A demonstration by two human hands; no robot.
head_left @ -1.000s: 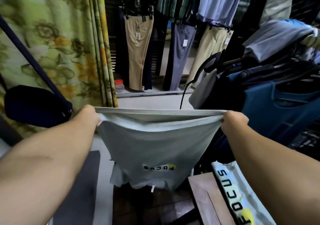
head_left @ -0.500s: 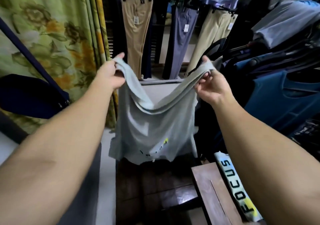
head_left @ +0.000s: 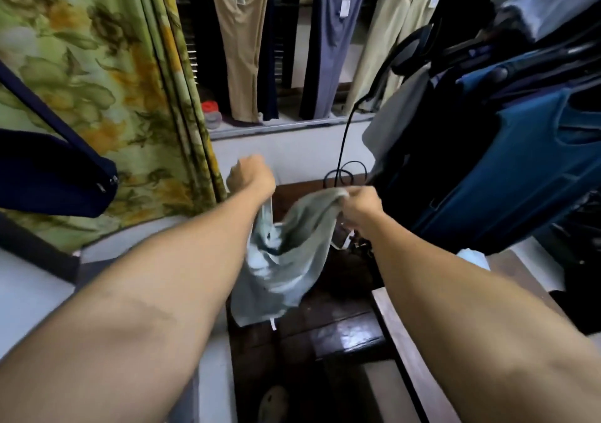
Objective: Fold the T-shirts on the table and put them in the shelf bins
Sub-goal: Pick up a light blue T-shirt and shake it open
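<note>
I count two hands, a left hand [head_left: 252, 175] and a right hand [head_left: 361, 208], and one grey T-shirt [head_left: 286, 260], all just right of the single floral curtain [head_left: 97, 81]. Farther right of it hang three tagged pairs: beige trousers [head_left: 240, 48], blue-grey trousers [head_left: 331, 48] and cream trousers [head_left: 390, 42]. There is also one black cable [head_left: 344, 142].

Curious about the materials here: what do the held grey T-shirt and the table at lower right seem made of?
Grey T-shirt: soft knit, probably cotton; it sags in limp, matte folds. Table: apparently wood, brown with a smooth, slightly shiny surface.
</note>
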